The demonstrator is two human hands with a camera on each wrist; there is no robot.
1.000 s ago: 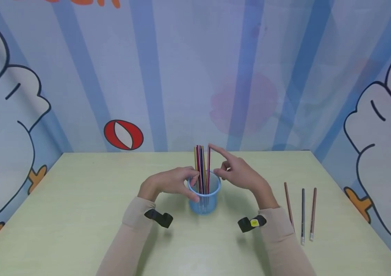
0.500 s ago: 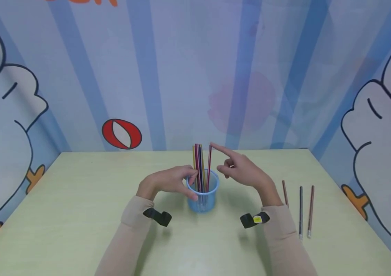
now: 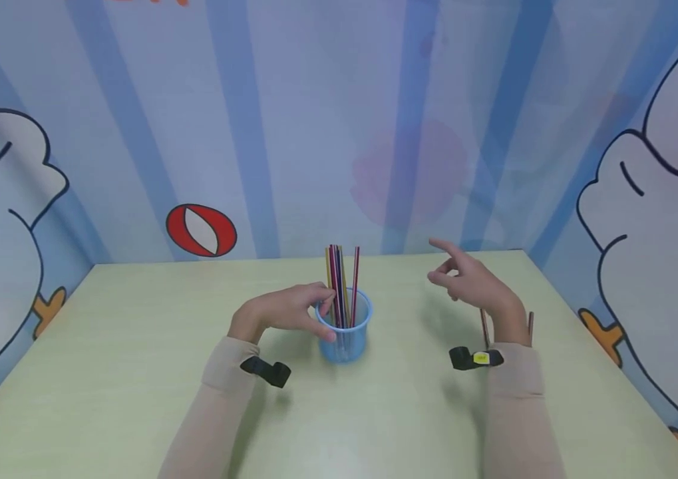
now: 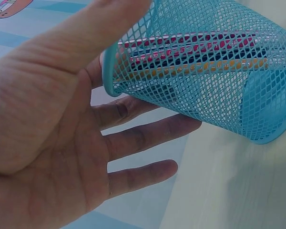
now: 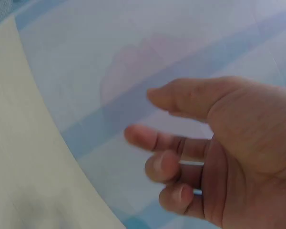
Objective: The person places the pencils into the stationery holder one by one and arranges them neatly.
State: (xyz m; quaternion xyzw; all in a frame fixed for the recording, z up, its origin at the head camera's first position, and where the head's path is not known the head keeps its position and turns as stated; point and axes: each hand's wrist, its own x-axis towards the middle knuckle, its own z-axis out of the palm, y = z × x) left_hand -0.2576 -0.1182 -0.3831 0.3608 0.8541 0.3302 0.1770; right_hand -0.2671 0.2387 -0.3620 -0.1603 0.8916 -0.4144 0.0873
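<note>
My left hand [image 3: 291, 307] grips the rim of a light blue mesh pencil cup [image 3: 342, 347], one finger over the rim and the thumb outside. Several pencils [image 3: 337, 286] stand bunched at the cup's left, and a red pencil [image 3: 355, 283] leans apart at its right. In the left wrist view the thumb of the left hand [image 4: 52, 114] lies at the rim of the cup [image 4: 260, 138], with the other fingers spread below it. Away to the right, my right hand [image 3: 478, 283] is above the table holding nothing, its index finger extended and the others loosely bent.
Two pencils [image 3: 485, 327] [image 3: 531, 326] show partly beside the right wrist on the pale table [image 3: 398, 412]; the forearm covers the rest of that spot. Behind the table's far edge rises a blue striped cartoon backdrop [image 3: 303, 133].
My right hand has moved off the red pencil's top and out to the right, over the loose pencils. The left hand stays on the cup. The view has shifted slightly.
</note>
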